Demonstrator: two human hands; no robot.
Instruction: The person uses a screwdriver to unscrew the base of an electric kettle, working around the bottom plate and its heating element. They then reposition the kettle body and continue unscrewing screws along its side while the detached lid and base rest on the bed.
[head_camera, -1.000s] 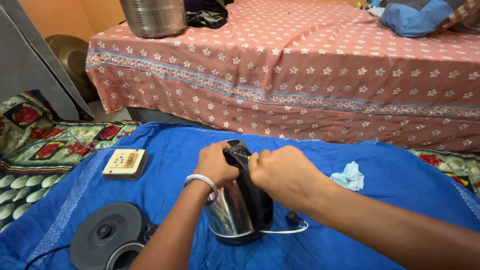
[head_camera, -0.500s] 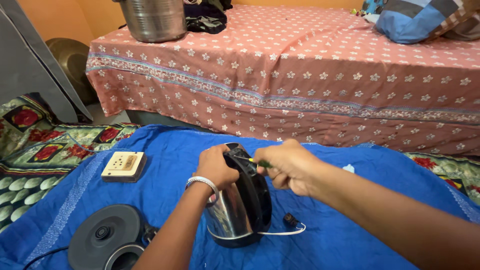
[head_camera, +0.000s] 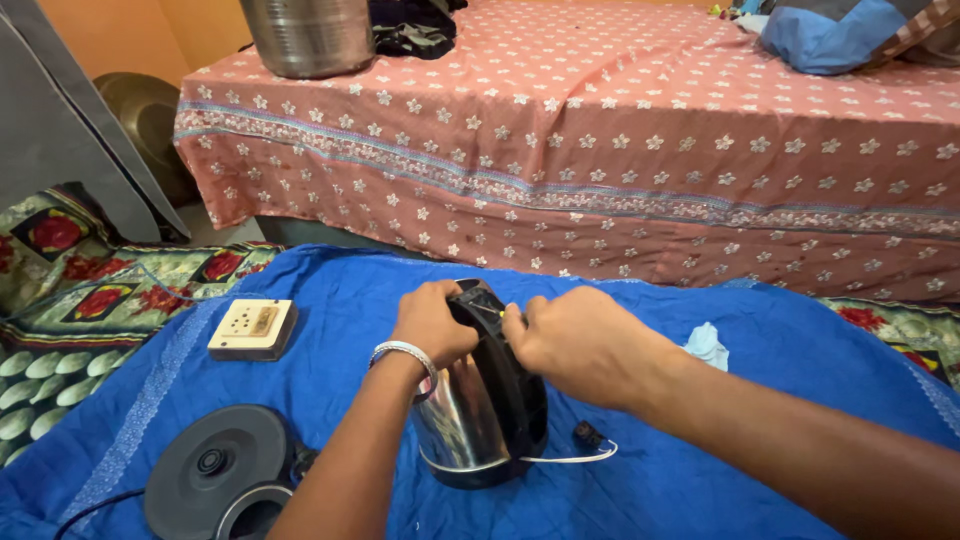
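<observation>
A steel electric kettle (head_camera: 470, 420) with a black handle and lid stands on a blue cloth (head_camera: 780, 330). My left hand (head_camera: 432, 322), a metal bangle on its wrist, grips the kettle's top from the left. My right hand (head_camera: 580, 345) is closed around a thin screwdriver (head_camera: 497, 311). Only its yellowish tip shows, and it touches the top of the handle. A white wire (head_camera: 570, 458) with a small black part trails from the kettle's bottom to the right.
The round black kettle base (head_camera: 215, 470) lies at the lower left, a cream socket box (head_camera: 252, 328) beyond it. A pale cloth scrap (head_camera: 706, 345) lies to the right. Behind is a bed with a pink flowered sheet (head_camera: 600, 150), carrying a steel pot (head_camera: 305, 35).
My right hand drew back a little to the right with the screwdriver, then came in again to the top of the handle. My left hand kept its grip on the kettle.
</observation>
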